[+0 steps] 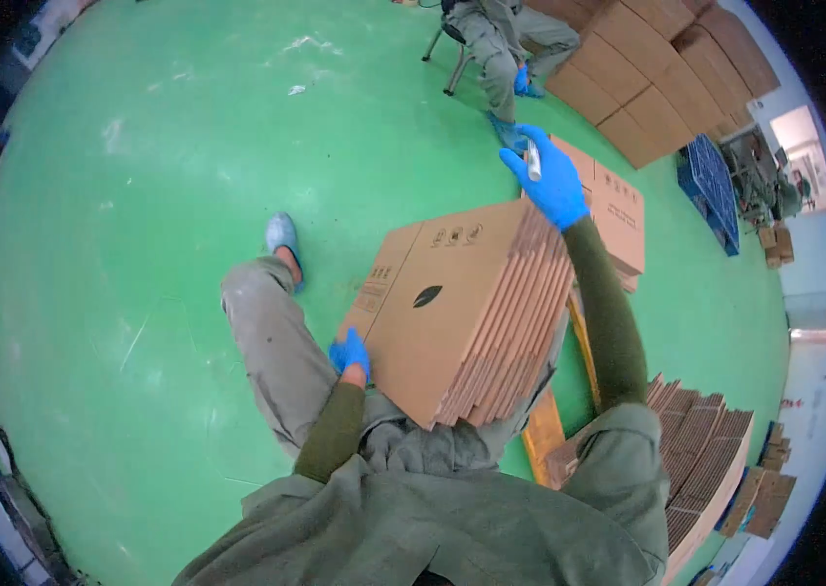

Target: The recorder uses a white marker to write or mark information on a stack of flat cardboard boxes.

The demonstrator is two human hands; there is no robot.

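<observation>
A stack of flattened cardboard boxes [442,308] rests tilted on my lap, its layered edges fanned out on the right side. The top carton bears printed symbols and a dark leaf mark. My left hand [350,354], in a blue glove, grips the stack's lower left edge; its fingers are partly hidden. Above the far right corner of the stack is my right hand [552,178], also gloved in blue. It holds a slim white pen-like tool [534,161], whose exact kind I cannot tell.
More flattened cartons [614,212] lie beyond my right hand. Bundled cardboard [698,447] stands at my right, near a yellow-orange bar [546,432]. Farther off are a seated person [493,58], stacked boxes [640,73] and a blue pallet [707,192] on the green floor [149,220].
</observation>
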